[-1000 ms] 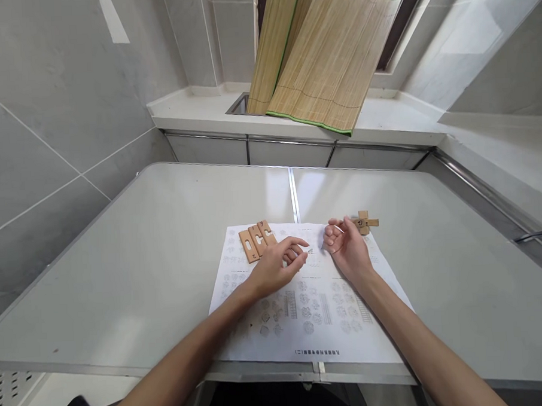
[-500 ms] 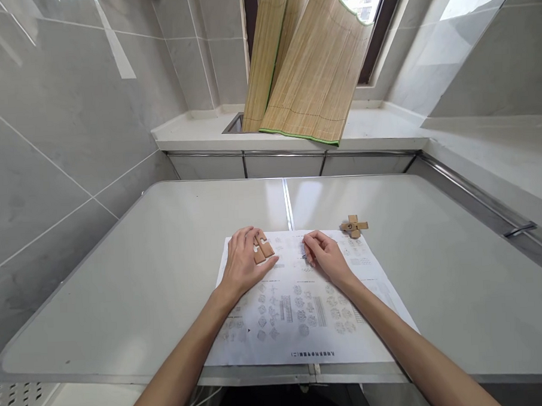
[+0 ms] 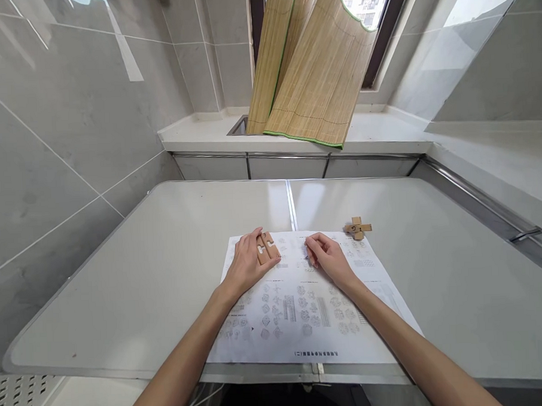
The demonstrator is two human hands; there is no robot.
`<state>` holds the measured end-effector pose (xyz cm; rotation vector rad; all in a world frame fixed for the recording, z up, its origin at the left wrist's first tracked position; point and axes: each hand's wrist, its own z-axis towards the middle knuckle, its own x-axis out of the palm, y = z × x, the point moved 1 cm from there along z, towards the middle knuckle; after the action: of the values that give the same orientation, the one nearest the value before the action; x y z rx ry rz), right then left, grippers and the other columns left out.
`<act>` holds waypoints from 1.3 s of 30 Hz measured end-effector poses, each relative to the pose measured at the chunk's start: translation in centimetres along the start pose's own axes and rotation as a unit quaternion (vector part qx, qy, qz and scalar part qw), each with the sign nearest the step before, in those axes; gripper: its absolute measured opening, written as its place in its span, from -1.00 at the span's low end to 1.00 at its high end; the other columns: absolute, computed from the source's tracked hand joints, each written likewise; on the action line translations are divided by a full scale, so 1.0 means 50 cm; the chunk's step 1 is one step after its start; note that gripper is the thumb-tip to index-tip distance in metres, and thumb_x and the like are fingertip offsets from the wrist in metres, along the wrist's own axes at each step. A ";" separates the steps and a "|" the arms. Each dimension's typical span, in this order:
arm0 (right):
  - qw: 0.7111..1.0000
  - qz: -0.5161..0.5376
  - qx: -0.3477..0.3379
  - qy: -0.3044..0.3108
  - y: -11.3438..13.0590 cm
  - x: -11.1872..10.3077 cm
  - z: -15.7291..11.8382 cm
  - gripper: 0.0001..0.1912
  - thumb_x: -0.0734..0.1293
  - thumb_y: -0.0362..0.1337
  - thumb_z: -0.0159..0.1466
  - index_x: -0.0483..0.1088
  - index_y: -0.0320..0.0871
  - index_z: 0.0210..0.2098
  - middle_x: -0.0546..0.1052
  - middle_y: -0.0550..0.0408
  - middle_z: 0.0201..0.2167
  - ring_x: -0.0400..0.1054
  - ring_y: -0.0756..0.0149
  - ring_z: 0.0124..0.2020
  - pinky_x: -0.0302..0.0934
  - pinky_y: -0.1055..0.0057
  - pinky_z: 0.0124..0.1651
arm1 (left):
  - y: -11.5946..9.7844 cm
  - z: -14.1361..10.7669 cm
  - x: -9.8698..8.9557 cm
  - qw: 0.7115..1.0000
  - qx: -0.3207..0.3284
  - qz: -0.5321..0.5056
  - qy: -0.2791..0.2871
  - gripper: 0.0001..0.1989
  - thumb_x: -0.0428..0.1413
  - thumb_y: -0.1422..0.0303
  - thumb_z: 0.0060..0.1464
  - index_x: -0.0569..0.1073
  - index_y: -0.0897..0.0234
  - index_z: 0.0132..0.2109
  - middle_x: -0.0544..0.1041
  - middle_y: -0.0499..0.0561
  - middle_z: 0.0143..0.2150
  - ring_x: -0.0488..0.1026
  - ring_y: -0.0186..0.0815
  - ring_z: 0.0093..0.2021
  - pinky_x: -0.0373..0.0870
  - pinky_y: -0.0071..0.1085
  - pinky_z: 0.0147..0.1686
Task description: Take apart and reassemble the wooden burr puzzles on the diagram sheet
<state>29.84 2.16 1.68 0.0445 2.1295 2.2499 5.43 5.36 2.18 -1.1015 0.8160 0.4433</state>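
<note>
A large printed sheet (image 3: pixel 281 340) with rows of small diagrams lies on the white table. My left hand (image 3: pixel 249 258) rests on its upper left part, thumb and fingers spread around two flat notched wooden pieces (image 3: pixel 267 247) that lie side by side. On the sheet's upper middle, my right hand (image 3: pixel 327 257) rests with fingers curled together; whatever they may hold is hidden, apart from a small dark bit under the fingertips. A cross-shaped wooden block (image 3: pixel 357 228) with a dark mark sits at the sheet's top right corner.
The white folding table (image 3: pixel 144 280) has a seam down its middle. Beyond it, a bamboo mat (image 3: pixel 314 75) leans on a white ledge (image 3: pixel 384 126) by the window. Grey tiled walls stand at both sides, with a metal rail (image 3: pixel 472 197) on the right.
The two flat wooden pieces now lie closer together and level beside my left hand, whose fingers have shifted slightly. My right hand keeps its pose. The whole view has shifted a little.
</note>
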 end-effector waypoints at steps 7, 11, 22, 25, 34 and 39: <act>0.999 -0.033 -0.011 -0.010 -0.005 0.001 -0.004 -0.52 0.38 0.21 0.36 0.41 -0.06 -0.36 0.41 0.20 -0.58 0.22 0.33 -0.57 0.16 0.36 -0.45 | -0.020 -0.012 -0.002 0.996 0.081 -0.022 0.042 -0.07 0.41 0.01 0.07 0.16 0.07 0.44 0.39 0.20 0.33 0.31 0.14 0.36 0.32 0.15 0.33; 0.991 -0.120 -0.058 0.007 0.001 0.004 -0.014 -0.62 0.39 0.11 0.39 0.46 -0.07 -0.30 0.46 0.13 -0.47 0.27 0.28 -0.47 0.19 0.32 -0.40 | 0.003 -0.019 -0.034 0.994 0.092 -0.018 0.050 0.06 0.47 -0.02 -0.06 0.16 0.06 0.46 0.37 0.22 0.36 0.31 0.18 0.36 0.34 0.18 0.30; 0.940 -0.285 -0.144 0.116 -0.001 0.016 -0.030 -0.65 0.48 -0.09 0.35 0.48 0.06 0.10 0.49 -0.04 -0.03 0.40 0.04 -0.09 0.34 0.16 -0.17 | 0.048 -0.031 -0.090 0.991 0.092 -0.014 0.092 -0.07 0.43 -0.04 0.01 0.26 0.11 0.41 0.41 0.21 0.39 0.36 0.13 0.37 0.38 0.09 0.33; 0.928 -0.324 -0.125 0.135 -0.007 0.018 -0.033 -0.48 0.48 -0.03 0.36 0.39 0.13 0.26 0.44 -0.07 0.09 0.38 -0.04 0.07 0.40 0.07 -0.05 | 0.044 -0.028 -0.100 0.995 0.065 -0.016 0.069 -0.18 0.41 -0.01 0.04 0.34 0.15 0.35 0.49 0.20 0.30 0.45 0.12 0.29 0.43 0.10 0.27; 0.913 -0.356 -0.143 0.139 -0.007 0.022 -0.031 -0.61 0.43 -0.09 0.42 0.42 0.05 0.21 0.42 -0.09 0.07 0.38 -0.02 0.04 0.42 0.05 -0.02 | -0.001 -0.004 -0.072 0.901 -0.142 -0.411 0.008 -0.30 0.33 -0.04 0.16 0.38 0.19 0.30 0.52 0.24 0.32 0.47 0.06 0.32 0.36 0.02 0.34; 0.904 -0.360 -0.180 0.145 -0.005 0.025 -0.030 -0.59 0.43 -0.12 0.43 0.44 0.08 0.25 0.47 -0.10 0.01 0.38 -0.03 0.02 0.41 0.06 -0.05 | -0.036 0.021 -0.022 0.794 -0.142 -0.589 0.037 -0.36 0.23 -0.07 0.28 0.43 0.31 0.27 0.59 0.28 0.22 0.53 0.00 0.26 0.28 0.01 0.41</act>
<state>28.51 0.73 1.31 -0.9677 1.4066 2.1825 6.32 5.66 4.31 -1.6825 -0.0039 -0.5653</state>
